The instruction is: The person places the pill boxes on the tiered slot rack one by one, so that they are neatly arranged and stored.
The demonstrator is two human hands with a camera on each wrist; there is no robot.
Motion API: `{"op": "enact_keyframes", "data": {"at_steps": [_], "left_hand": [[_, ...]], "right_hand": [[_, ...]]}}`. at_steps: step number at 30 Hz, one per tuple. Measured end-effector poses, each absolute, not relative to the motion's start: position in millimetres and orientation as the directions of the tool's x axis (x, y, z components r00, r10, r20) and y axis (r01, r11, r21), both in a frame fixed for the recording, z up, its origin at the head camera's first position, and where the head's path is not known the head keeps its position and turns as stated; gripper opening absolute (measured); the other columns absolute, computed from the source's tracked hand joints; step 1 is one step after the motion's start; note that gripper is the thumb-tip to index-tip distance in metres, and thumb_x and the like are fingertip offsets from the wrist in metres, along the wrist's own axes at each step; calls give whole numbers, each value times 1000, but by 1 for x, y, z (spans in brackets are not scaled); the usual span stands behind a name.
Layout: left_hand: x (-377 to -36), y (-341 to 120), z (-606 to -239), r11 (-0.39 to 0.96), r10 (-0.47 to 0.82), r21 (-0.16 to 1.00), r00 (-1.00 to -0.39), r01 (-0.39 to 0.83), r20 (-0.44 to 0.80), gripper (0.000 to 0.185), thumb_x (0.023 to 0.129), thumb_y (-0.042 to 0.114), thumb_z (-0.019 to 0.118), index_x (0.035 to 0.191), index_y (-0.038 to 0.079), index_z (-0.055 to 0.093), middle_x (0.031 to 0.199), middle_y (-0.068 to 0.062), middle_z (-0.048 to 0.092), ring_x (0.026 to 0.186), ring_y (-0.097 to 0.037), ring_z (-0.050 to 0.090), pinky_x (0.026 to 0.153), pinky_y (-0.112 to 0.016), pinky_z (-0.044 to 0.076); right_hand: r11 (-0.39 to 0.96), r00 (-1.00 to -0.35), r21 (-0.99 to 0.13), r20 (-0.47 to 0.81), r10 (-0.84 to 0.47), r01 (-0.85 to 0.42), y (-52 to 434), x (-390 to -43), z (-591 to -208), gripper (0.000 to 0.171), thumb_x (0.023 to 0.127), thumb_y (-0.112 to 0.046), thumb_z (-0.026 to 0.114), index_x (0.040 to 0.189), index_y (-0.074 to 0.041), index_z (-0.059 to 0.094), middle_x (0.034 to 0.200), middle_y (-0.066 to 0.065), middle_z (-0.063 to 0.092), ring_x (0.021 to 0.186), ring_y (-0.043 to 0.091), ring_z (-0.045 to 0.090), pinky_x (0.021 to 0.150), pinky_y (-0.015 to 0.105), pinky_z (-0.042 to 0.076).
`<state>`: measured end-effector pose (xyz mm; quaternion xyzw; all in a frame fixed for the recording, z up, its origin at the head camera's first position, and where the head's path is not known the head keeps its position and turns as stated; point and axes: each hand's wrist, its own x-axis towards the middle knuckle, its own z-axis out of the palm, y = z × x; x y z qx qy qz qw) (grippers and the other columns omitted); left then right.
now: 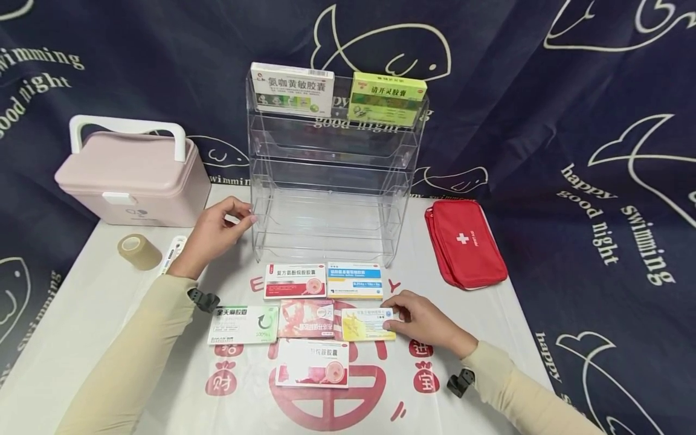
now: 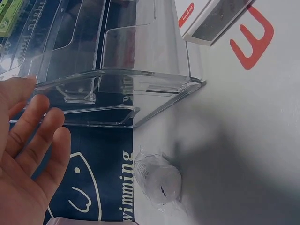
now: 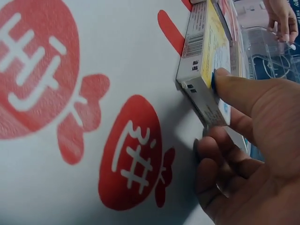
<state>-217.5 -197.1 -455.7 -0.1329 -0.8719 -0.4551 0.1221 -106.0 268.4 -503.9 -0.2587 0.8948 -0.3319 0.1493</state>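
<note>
Right hand (image 1: 429, 323) pinching yellow medicine box (image 1: 368, 324); left hand (image 1: 217, 232) at clear acrylic rack (image 1: 331, 175).

The yellow medicine box lies flat on the white tablecloth (image 1: 98, 314), at 3 o'clock in the cluster of boxes, its right end pinched between thumb and fingers. The left hand, fingers loosely extended and holding nothing, touches the rack's left edge at 9 o'clock. A red first-aid pouch (image 1: 467, 241) lies at 3 o'clock of the rack.

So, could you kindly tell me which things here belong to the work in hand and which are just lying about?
In hand:
- right hand pinching the yellow box
- left hand at the clear rack
- five more boxes in front of it

Lying about:
- pink case
- tape roll
- red pouch
</note>
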Motion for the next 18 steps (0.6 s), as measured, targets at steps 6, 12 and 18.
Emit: {"op": "enact_keyframes", "data": {"at_steps": [6,12,18], "left_hand": [[-218,-198,-457,551,122,759,-933,347,338,16,96,16,74,102,4,67,107,-9,73,83,-14,64,68,-16,49],[-219,-197,-458,555,123,754,-931,351,343,15,95,16,74,102,3,67,104,-9,73,82,-11,63,67,-15,50],[-219,-198,-458,559,122,753,-932,348,340,16,96,17,74,102,4,68,105,-8,73,82,-9,63,67,-16,50]], "right_hand": [[633,-851,-703,-78,-520,-323,267,-101,-503,35,84,-21,86,113,-18,67,96,-1,58,82,23,57,67,26,50],[620,-890,-742,-73,-451,-254,267,-98,-503,37,84,-16,86,114,-18,64,92,-3,60,78,20,58,66,26,52],[585,-917,-770,0,-398,-254,266,-99,-506,39,84,-11,86,114,-16,62,94,-1,59,77,21,57,64,26,52]]}}
